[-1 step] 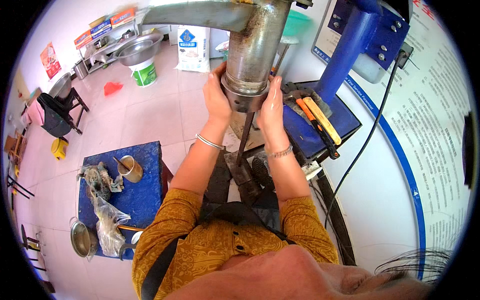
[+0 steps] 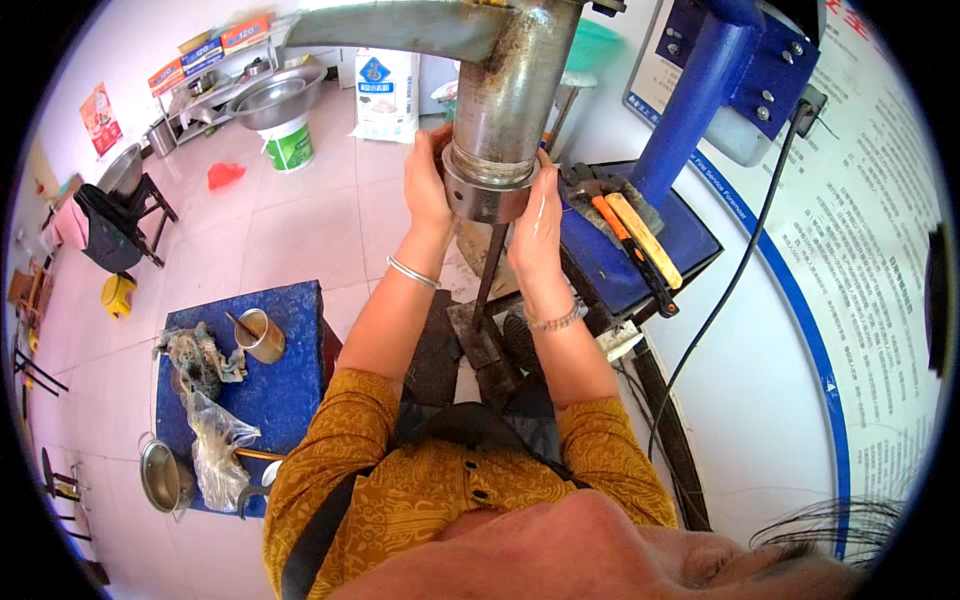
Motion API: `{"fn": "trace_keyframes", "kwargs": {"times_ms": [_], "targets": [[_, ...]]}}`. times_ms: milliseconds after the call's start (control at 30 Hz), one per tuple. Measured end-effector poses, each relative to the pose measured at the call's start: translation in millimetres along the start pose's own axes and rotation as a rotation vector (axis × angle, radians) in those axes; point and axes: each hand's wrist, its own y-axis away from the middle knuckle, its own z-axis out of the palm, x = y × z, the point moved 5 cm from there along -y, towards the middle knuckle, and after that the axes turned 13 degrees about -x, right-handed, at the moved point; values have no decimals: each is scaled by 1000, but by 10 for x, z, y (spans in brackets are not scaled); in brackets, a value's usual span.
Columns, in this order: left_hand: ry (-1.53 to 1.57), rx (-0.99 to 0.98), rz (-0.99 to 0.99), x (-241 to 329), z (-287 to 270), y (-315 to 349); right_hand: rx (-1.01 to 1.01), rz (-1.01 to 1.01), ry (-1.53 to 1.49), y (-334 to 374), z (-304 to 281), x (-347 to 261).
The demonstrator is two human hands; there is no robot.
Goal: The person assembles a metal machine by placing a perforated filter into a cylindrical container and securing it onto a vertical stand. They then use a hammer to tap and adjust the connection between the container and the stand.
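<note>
A steel cylinder [image 2: 500, 100] hangs upright in front of me, with threads showing just above a round metal collar [image 2: 487, 204] at its lower end. My left hand [image 2: 428, 190] presses on the collar's left side, and my right hand [image 2: 536, 222] presses on its right side. The palms face each other and the fingertips reach behind the collar, partly hidden. Small round holes show in the collar's wall. A curved metal chute [image 2: 400, 32] juts left from the cylinder, and a metal rod [image 2: 490, 275] stands below it.
A blue bench [image 2: 600, 262] at right holds an orange-and-black-handled tool [image 2: 640, 255] and a wooden-handled one [image 2: 645, 238]. A blue post [image 2: 680, 140] rises behind. On a blue table [image 2: 285, 400] at left are a cup [image 2: 268, 345], rags and a plastic bag [image 2: 218, 455].
Both hands have shifted slightly left and up around the collar. A hole in the collar's wall now sits farther left, so the collar has turned a little.
</note>
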Motion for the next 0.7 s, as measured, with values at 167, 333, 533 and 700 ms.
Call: {"fn": "trace_keyframes", "kwargs": {"times_ms": [167,333,533,700], "targets": [[324,98,-281,-110,72,-21,42,-120,269,55,-52,-128],[-116,-83,-45,38,187,122,66,-26,-90,-148,41,-239],[-903,-101,347,395,438,618,-39,303,-829,-475,89,7],[-203,-43,62,429,421,550,98,230,-615,-546,-251,226]]}}
